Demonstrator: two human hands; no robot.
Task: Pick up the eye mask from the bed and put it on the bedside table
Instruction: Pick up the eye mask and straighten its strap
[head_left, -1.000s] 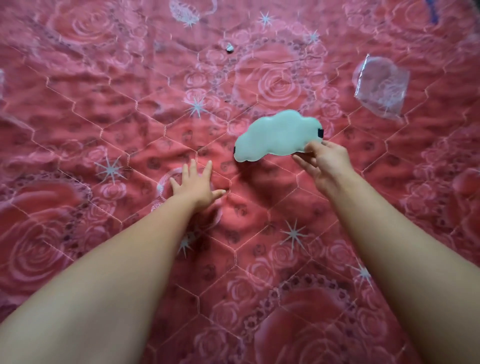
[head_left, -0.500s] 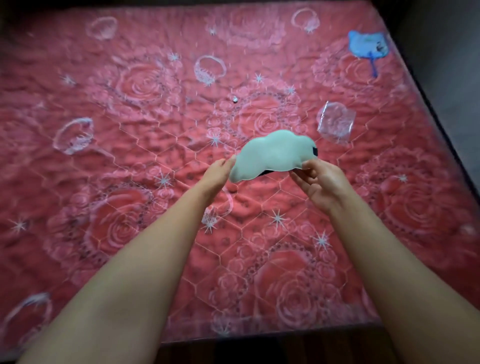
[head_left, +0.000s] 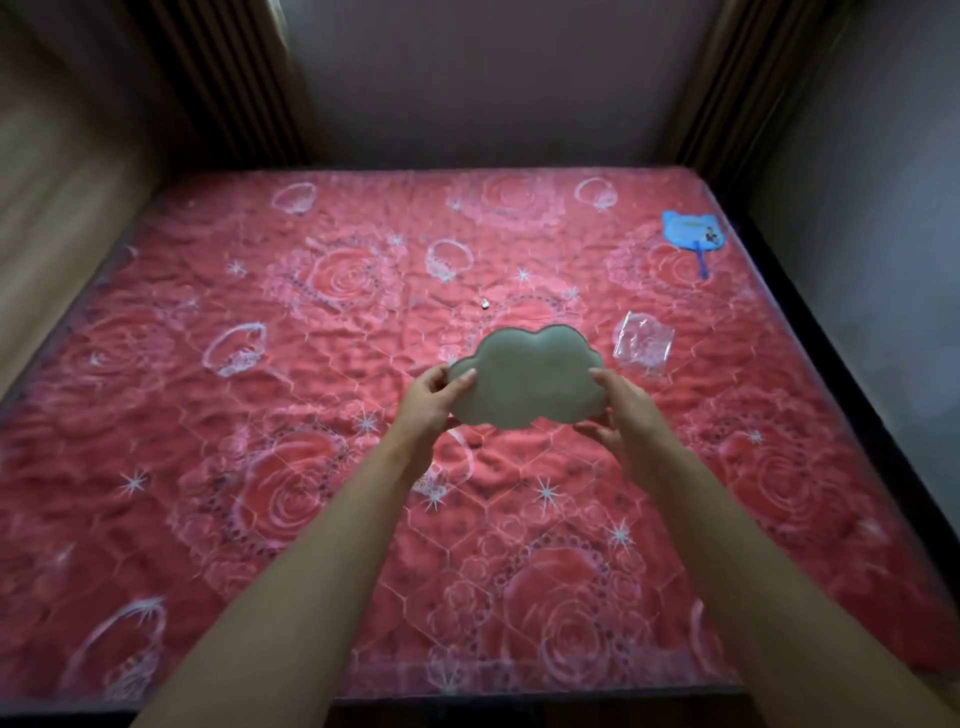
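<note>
Overhead, a cloud-shaped eye mask (head_left: 530, 376) is held up above the red rose-patterned bed (head_left: 260, 415), the left hand (head_left: 434, 397) gripping one end and the right hand (head_left: 618, 410) the other, fingers closed on its edges. A clear plastic bag (head_left: 643, 345) lies just beyond; a blue fan (head_left: 693, 234) rests near the far right corner.

pale cloud-shaped eye mask (head_left: 530, 376), aloft over bed (head_left: 260, 415)
</note>
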